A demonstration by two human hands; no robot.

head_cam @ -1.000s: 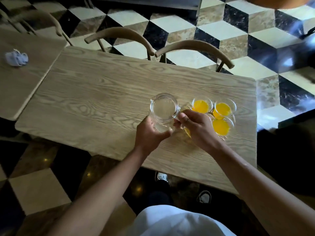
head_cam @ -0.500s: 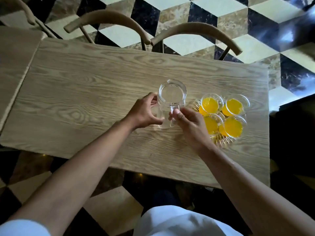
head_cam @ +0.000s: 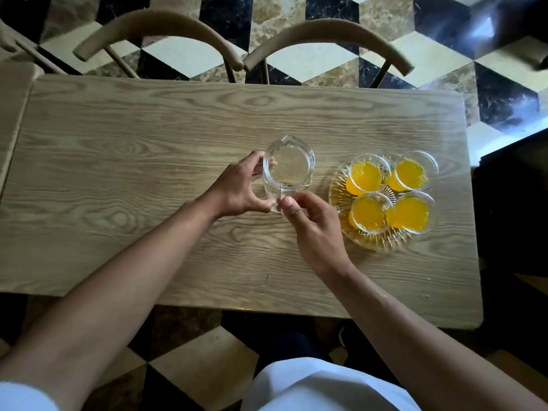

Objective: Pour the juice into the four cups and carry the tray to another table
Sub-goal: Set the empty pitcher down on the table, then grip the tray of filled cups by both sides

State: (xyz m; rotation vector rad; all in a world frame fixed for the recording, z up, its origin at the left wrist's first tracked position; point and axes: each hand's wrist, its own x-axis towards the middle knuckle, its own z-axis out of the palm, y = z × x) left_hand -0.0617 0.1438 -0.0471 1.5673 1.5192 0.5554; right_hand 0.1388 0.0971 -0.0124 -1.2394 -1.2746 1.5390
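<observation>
**Empty jug in two hands, four full cups beside it**

A clear glass jug (head_cam: 288,169) stands upright near the middle of the wooden worktop (head_cam: 148,173). It looks empty, and its spout points away from the person. The left hand (head_cam: 237,188) curls around the jug's left side, with the fingers on the far rim and the thumb low down near the base. The right hand (head_cam: 311,223) pinches the jug's near side between thumb and fingertips, about where the handle is. I cannot tell how tight either hand is holding.

Just to the right of the jug sits a round cut-glass tray (head_cam: 341,200). Four clear cups (head_cam: 369,173) stand on it, close together in a square. Each cup has bright orange juice (head_cam: 410,175) in it. The tray is near the right end of the worktop. The right hand is beside the tray but not touching it.

Two wooden chairs (head_cam: 326,34) with curved backs are pushed up against the far side of the worktop. Another worktop (head_cam: 12,93) stands close by on the left. The floor (head_cam: 430,54) has black, white and brown tiles.
</observation>
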